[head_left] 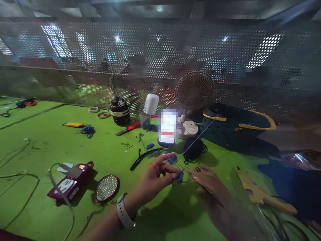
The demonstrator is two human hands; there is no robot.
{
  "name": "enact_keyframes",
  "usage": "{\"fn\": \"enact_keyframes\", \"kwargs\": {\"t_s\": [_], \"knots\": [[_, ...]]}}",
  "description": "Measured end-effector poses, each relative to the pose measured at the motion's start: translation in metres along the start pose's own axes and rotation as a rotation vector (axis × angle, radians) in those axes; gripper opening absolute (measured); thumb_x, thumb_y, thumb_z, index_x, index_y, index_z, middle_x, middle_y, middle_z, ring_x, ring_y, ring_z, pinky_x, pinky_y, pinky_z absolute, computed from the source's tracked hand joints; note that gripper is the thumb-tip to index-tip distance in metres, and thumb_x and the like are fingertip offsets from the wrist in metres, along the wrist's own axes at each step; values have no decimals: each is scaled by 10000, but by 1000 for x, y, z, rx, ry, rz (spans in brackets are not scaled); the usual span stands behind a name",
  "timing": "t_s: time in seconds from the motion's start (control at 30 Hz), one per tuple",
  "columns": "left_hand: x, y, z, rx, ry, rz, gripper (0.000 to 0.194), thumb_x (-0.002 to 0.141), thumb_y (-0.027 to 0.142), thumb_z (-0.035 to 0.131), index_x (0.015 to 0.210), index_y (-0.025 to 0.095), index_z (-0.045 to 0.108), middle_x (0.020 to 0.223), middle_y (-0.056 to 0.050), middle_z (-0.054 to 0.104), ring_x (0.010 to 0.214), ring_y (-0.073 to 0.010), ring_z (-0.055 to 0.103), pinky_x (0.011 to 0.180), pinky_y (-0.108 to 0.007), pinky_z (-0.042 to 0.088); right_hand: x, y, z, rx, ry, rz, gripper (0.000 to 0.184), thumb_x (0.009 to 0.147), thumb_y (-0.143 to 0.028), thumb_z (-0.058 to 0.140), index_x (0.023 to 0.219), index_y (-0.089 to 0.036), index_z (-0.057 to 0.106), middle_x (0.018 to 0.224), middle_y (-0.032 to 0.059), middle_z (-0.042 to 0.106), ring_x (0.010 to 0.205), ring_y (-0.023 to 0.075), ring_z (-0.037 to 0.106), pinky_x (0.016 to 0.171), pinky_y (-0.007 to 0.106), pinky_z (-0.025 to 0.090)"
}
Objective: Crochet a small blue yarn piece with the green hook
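Observation:
My left hand, a white watch strap at its wrist, pinches a small piece of blue crochet work between thumb and fingers. Its raised index finger carries the blue yarn, which runs taut up to the dark blue basket. My right hand grips a thin metal crochet hook, its tip at the crochet work. Just beyond the hands lie a dark ball of yarn and a small blue crocheted piece. A lit phone stands upright behind them.
A fan and the dark blue basket with yellow handles stand at the back. On the left are a purple power strip, a round studded case and a black round bottle. A glue gun lies right.

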State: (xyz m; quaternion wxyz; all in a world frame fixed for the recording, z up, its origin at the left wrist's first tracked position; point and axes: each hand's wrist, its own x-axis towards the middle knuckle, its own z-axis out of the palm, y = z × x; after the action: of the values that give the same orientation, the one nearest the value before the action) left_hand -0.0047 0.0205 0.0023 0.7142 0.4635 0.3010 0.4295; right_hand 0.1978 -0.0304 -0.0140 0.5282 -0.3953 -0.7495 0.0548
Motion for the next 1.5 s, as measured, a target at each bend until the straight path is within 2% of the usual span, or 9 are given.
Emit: {"fn": "enact_keyframes", "kwargs": {"t_s": [0.13, 0.3, 0.5, 0.7, 0.83, 0.97, 1.17, 1.3, 1.5], "knots": [[-1, 2, 0, -47, -19, -46, 610, 710, 178, 829, 1257, 150, 560, 780, -20, 716, 740, -133, 655, 712, -277, 495, 3, -1, -1, 30, -63, -137, 299, 931, -334, 613, 1229, -319, 635, 1148, 50, 763, 988, 236, 739, 1010, 516, 502], [0, -2, -4, 7, -46, -75, 665, 695, 161, 824, 1295, 133, 537, 792, -34, 711, 714, -150, 648, 703, -313, 496, 18, -8, -8, 143, -67, 25, 185, 953, -350, 555, 1014, -296, 721, 902, 19, 813, 784, 233, 772, 955, 512, 559], [0, -2, -5, 272, -15, 6, 672, 748, 189, 761, 1360, 124, 490, 821, -66, 713, 774, -191, 647, 695, -342, 507, 27, -12, -14, 76, -74, 68, 167, 934, -240, 579, 916, -286, 738, 797, -8, 793, 721, 203, 760, 1006, 477, 537], [-2, 4, -4, 382, 1, 24, 685, 763, 209, 738, 1386, 124, 467, 850, -78, 734, 780, -205, 659, 712, -369, 526, 19, -6, -19, 38, -141, 198, 163, 927, -250, 592, 932, -258, 754, 922, 21, 790, 988, 263, 738, 1035, 484, 520], [-2, 1, -6, 415, 14, 61, 666, 779, 196, 724, 1391, 136, 469, 865, -85, 744, 811, -215, 672, 773, -395, 526, 16, -4, -19, 46, -133, 210, 164, 930, -265, 590, 924, -269, 754, 924, 6, 790, 1040, 261, 725, 1050, 463, 511], [-2, -2, -8, 463, 3, 82, 660, 792, 222, 721, 1395, 135, 464, 887, -91, 749, 824, -218, 674, 783, -399, 523, 13, -5, -20, 17, -149, 300, 181, 941, -295, 575, 933, -289, 756, 977, 2, 786, 1149, 260, 674, 1036, 424, 523], [-3, -2, -7, 517, 15, 100, 639, 797, 235, 718, 1385, 139, 485, 896, -92, 758, 847, -228, 685, 846, -429, 505, 10, -1, -19, 9, -158, 293, 170, 935, -289, 585, 951, -283, 754, 1014, 4, 782, 1138, 278, 678, 1021, 462, 539], [-4, -1, -7, 524, -1, 115, 640, 803, 252, 724, 1386, 141, 484, 911, -92, 762, 853, -226, 689, 889, -440, 489, 17, -5, -18, 51, -130, 216, 153, 928, -245, 594, 926, -267, 745, 925, -9, 789, 1006, 243, 738, 1046, 448, 526], [-4, 3, -6, 638, 15, 178, 602, 807, 249, 729, 1358, 137, 514, 888, -74, 775, 866, -224, 698, 985, -472, 436, 21, -9, -16, 36, -112, 189, 160, 919, -201, 593, 914, -257, 744, 927, -1, 791, 989, 242, 744, 1014, 423, 553]]}}
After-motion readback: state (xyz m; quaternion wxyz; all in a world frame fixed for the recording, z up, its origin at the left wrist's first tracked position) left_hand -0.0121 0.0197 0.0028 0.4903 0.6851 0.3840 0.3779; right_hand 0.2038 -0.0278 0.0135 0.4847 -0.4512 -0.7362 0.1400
